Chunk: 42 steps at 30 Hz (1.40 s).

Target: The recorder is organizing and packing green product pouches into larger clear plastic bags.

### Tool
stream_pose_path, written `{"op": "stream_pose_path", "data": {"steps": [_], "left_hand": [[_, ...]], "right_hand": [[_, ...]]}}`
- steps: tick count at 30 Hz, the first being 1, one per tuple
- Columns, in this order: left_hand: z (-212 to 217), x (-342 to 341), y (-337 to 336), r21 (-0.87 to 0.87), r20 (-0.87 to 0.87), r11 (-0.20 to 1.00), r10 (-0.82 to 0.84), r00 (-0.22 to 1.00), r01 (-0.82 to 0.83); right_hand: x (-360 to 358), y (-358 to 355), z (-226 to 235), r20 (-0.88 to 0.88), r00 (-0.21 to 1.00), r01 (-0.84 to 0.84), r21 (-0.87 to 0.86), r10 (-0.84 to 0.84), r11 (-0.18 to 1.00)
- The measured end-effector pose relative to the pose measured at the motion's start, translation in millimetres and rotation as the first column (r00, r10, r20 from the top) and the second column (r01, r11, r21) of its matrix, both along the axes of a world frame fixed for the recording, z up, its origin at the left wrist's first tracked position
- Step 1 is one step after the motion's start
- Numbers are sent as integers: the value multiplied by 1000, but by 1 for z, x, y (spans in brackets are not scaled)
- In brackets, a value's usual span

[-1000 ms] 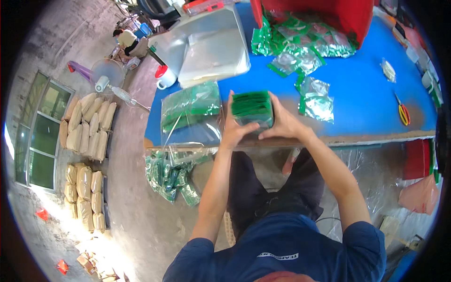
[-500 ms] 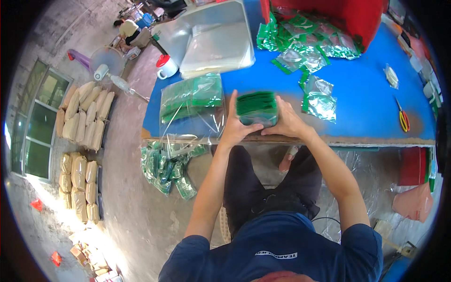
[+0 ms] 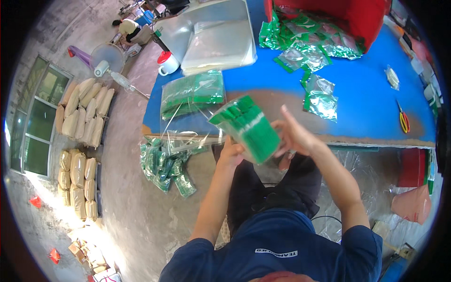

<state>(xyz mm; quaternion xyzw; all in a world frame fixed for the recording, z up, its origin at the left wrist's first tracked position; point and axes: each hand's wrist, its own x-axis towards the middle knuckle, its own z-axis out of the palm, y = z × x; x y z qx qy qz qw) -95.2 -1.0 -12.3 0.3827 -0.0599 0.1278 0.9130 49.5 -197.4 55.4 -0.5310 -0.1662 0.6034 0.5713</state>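
Observation:
A thick stack of green-and-clear plastic packets (image 3: pixel 252 130) is tilted in front of me, just above the table's near edge. My left hand (image 3: pixel 231 152) grips it from below at its lower left, with the fingers partly hidden behind it. Beside the stack's right side is my right hand (image 3: pixel 298 135), its fingers apart; whether a fingertip touches the packets I cannot tell. To the left, a large clear bag (image 3: pixel 181 125) lies at the table edge with rows of green packets (image 3: pixel 193 92) in it.
Loose packets (image 3: pixel 320 96) lie on the blue table (image 3: pixel 361 101), and more spill from a red bin (image 3: pixel 371 21). Clear plastic sheets (image 3: pixel 218 44), a red-lidded mug (image 3: pixel 167 63) and yellow-red scissors (image 3: pixel 404 120) are also there. Below left hang or lie filled green packs (image 3: pixel 164 164).
The stack has turned from upright between both hands to tilted, showing its green face. My left hand has moved down under it, and my right hand has drawn off to the right and opened.

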Motion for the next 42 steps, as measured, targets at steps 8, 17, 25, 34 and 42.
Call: {"op": "stream_pose_path", "data": {"steps": [8,17,25,34,42], "left_hand": [[33,-2,-9,578,-73,815,-1,997,43],[37,-25,-34,-173,-225,966,152,962,-193],[50,-42,-13,307,-26,814,525,851,-493],[74,-85,144,595,579,-803,434,690,6],[78,-64,163,590,676,-734,220,703,-337]], "right_hand": [[-88,-2,-17,-720,694,310,302,2,901],[-53,-5,2,510,818,222,146,-265,964],[-56,11,19,603,661,157,471,-447,868],[-8,15,-28,841,-71,367,523,-537,769],[-1,15,-10,752,174,462,507,-635,727]]}}
